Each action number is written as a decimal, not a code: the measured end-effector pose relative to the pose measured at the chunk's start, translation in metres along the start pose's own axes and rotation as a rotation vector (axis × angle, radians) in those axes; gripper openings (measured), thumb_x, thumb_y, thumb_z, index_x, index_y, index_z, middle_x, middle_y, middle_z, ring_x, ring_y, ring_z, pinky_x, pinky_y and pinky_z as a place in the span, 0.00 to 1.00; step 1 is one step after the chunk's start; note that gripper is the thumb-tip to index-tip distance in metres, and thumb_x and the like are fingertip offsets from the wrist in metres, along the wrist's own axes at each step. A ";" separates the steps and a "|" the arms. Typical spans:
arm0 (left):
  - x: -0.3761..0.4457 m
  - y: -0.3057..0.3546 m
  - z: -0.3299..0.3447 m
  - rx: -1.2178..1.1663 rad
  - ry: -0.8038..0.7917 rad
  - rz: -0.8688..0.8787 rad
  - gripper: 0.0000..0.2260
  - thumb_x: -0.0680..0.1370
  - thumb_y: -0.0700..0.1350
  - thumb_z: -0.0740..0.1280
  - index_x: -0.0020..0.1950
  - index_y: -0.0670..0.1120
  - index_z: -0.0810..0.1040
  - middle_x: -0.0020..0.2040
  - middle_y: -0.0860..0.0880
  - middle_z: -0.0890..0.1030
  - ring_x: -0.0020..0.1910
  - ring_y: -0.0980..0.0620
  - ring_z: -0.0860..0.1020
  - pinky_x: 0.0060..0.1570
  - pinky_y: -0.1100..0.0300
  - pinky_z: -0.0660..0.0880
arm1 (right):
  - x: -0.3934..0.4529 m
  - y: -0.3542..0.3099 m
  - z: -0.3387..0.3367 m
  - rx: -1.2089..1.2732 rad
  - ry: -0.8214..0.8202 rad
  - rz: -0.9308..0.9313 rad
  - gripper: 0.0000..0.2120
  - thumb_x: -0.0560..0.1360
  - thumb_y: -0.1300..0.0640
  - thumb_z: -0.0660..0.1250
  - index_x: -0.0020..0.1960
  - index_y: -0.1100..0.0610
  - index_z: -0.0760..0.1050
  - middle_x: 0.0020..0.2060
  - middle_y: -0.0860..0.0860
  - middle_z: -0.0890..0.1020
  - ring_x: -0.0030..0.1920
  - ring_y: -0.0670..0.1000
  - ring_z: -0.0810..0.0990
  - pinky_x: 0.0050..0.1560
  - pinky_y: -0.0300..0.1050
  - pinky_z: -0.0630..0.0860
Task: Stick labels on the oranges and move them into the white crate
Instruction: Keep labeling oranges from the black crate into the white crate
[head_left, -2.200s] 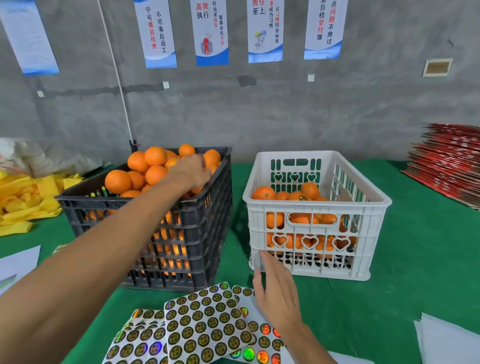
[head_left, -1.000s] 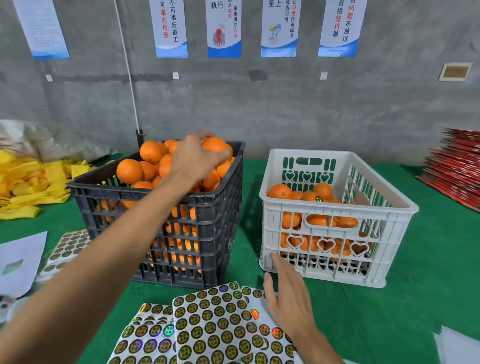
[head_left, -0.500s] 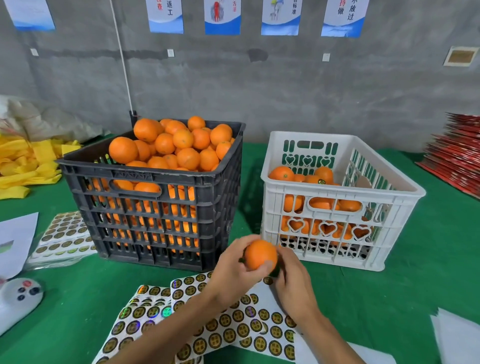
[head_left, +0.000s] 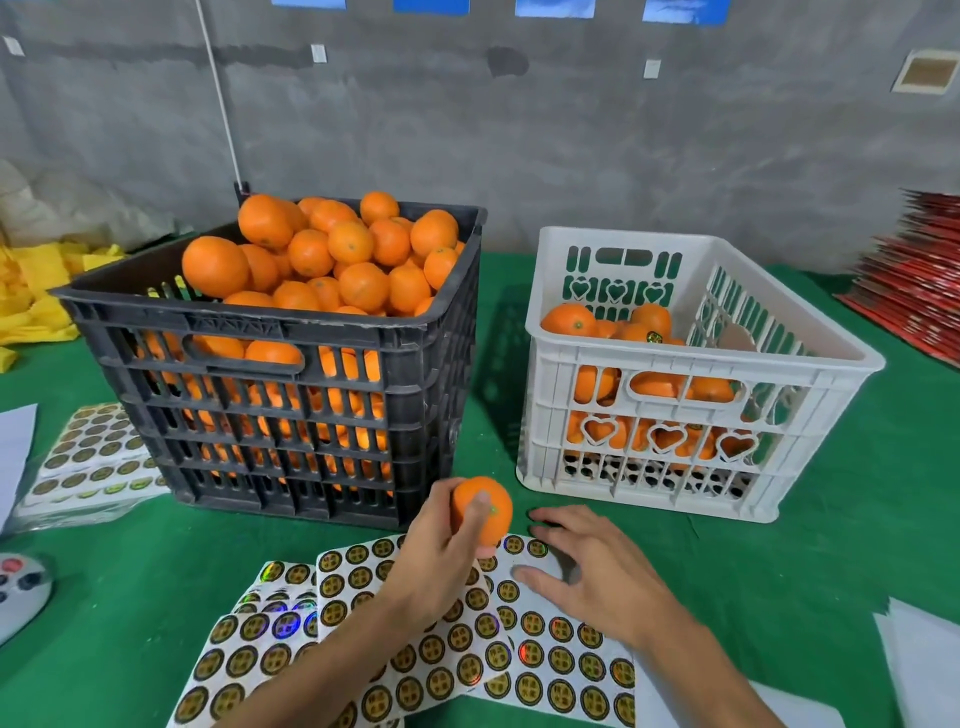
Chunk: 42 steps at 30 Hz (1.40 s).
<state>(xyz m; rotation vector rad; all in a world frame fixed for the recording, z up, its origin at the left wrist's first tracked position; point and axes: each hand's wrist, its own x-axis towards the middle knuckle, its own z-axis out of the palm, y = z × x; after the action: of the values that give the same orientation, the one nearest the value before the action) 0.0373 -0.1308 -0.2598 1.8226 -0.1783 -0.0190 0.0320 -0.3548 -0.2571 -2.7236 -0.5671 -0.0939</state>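
My left hand (head_left: 441, 551) grips one orange (head_left: 493, 501) above the label sheets (head_left: 540, 654), its thumb pressed on the fruit's front. My right hand (head_left: 587, 566) hovers just right of it over the sheets, fingers loosely spread and holding nothing that I can see. The black crate (head_left: 291, 332) behind on the left is heaped with oranges. The white crate (head_left: 691, 358) on the right holds several oranges, at least one with a label on it.
More label sheets (head_left: 88, 457) lie left of the black crate beside white paper (head_left: 13, 457). A small remote (head_left: 21, 592) sits at the left edge. Red flat stacks (head_left: 914, 275) are far right, yellow material (head_left: 36, 296) far left, white paper (head_left: 924, 670) bottom right.
My left hand lifted an orange out of the black crate and brought it down over the label sheets. My right hand met the orange, then drew away to the right.
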 end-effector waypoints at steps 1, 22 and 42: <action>0.000 0.000 0.000 -0.003 0.008 0.002 0.25 0.79 0.71 0.58 0.69 0.57 0.69 0.62 0.54 0.78 0.52 0.53 0.86 0.54 0.57 0.82 | -0.002 0.000 0.000 -0.015 0.003 -0.012 0.37 0.76 0.25 0.57 0.72 0.50 0.76 0.73 0.37 0.70 0.71 0.38 0.65 0.73 0.37 0.61; -0.008 0.006 0.000 0.225 -0.085 0.048 0.33 0.76 0.77 0.51 0.75 0.61 0.62 0.66 0.58 0.73 0.61 0.61 0.75 0.63 0.58 0.73 | -0.001 -0.024 -0.001 0.450 0.486 0.240 0.05 0.80 0.54 0.70 0.49 0.48 0.85 0.47 0.36 0.83 0.52 0.41 0.80 0.55 0.46 0.79; 0.019 0.100 0.001 -0.113 0.069 0.267 0.28 0.75 0.66 0.69 0.73 0.64 0.69 0.69 0.53 0.77 0.65 0.58 0.79 0.65 0.60 0.77 | -0.001 -0.028 0.007 0.476 0.655 0.085 0.25 0.86 0.46 0.47 0.61 0.53 0.81 0.56 0.42 0.82 0.61 0.41 0.78 0.64 0.44 0.74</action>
<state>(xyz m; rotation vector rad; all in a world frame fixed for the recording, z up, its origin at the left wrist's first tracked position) 0.0444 -0.1591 -0.1619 1.6721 -0.3633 0.2171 0.0197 -0.3286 -0.2544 -2.0767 -0.2349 -0.6997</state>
